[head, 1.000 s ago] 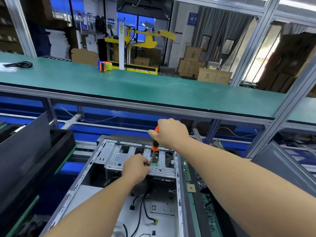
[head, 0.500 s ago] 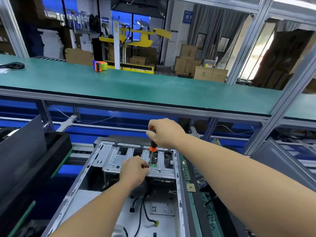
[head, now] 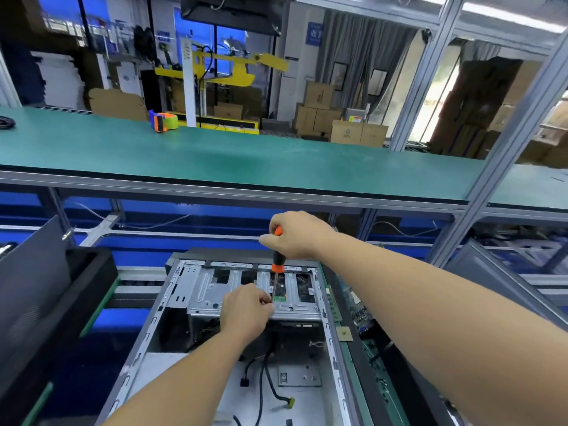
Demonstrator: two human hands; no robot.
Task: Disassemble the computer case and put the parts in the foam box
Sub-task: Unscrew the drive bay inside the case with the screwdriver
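An open grey metal computer case (head: 144,342) lies on its side in front of me, its drive cage (head: 212,287) at the far end. My right hand (head: 295,235) grips an orange-and-black screwdriver (head: 278,261) held upright, its shaft pointing down into a slot of the cage. My left hand (head: 246,309) rests on the cage's near edge, fingers pinched at the screwdriver tip. Black cables (head: 267,373) lie loose on the case floor. A black foam box (head: 92,278) stands at the left.
A circuit board (head: 356,315) lies along the case's right side. A dark panel (head: 33,281) leans at the left, a grey panel (head: 498,287) at the right. Above runs a green shelf (head: 246,161) with a tape dispenser (head: 163,121).
My right hand has risen slightly, showing more of the screwdriver's handle and shaft. My left hand stays pinched at the tip. The camera view has shifted a little.
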